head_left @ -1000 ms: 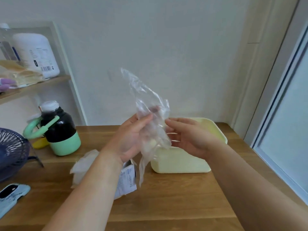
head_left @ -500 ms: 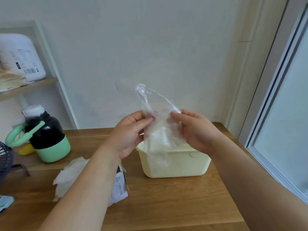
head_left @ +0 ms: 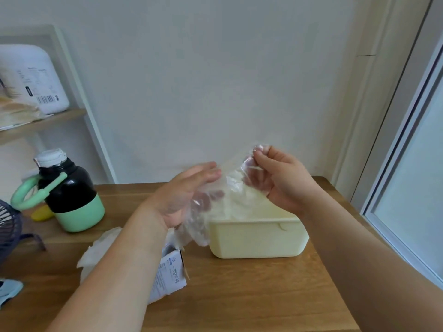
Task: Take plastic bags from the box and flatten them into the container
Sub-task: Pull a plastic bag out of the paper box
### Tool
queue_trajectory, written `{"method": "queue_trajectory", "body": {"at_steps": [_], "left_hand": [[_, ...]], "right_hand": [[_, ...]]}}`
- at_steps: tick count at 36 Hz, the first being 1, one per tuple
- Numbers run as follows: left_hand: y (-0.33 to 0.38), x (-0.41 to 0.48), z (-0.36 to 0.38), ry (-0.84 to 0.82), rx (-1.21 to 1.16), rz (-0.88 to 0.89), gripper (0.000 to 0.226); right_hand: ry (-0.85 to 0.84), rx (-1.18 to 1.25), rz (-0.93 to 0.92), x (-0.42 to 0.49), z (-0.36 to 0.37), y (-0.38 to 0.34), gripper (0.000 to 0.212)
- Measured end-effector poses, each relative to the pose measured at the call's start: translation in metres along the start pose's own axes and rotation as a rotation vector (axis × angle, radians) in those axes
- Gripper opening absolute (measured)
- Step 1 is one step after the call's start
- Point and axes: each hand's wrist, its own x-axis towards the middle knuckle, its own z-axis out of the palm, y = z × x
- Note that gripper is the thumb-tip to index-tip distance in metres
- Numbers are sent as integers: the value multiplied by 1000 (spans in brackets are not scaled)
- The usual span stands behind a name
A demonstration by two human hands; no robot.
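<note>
Right hand (head_left: 282,180) is raised above the far side of the container, forearm slanting up from the lower right. Its thumb and curled fingers pinch the top edge of a clear plastic bag (head_left: 230,188). Left hand (head_left: 184,195) reaches in from the lower left with its palm turned toward the right hand. Its fingers are straight and a little spread, not curled round anything. The upper fingers lie bare against the film, and the lower ones show pink through it.

Between the two hands the bag hangs stretched and wrinkled in the air. Its lower part sags over the near left corner of the pale yellow container (head_left: 259,238), which sits open on the wooden tabletop (head_left: 239,295).

Just left of the container, a white printed box (head_left: 169,271) lies partly hidden under the left forearm, with a heap of crumpled plastic (head_left: 100,248) beside it. Further left stand a black and mint-green bottle (head_left: 72,195) and the edge of a dark fan (head_left: 9,228). Above them a shelf (head_left: 40,123) carries a white jug (head_left: 31,77).
</note>
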Motion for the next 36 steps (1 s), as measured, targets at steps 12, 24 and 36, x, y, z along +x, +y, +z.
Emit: {"method": "queue_trajectory", "body": {"at_steps": [12, 24, 36], "left_hand": [[-3, 2, 2, -248, -421, 122, 96], [4, -6, 3, -40, -309, 240, 39], [14, 2, -23, 846, 838, 507, 57]], "right_hand": [[65, -305, -43, 5, 4, 6, 16], [156, -423, -98, 7, 7, 5, 19], [449, -791, -119, 16, -28, 14, 27]]}}
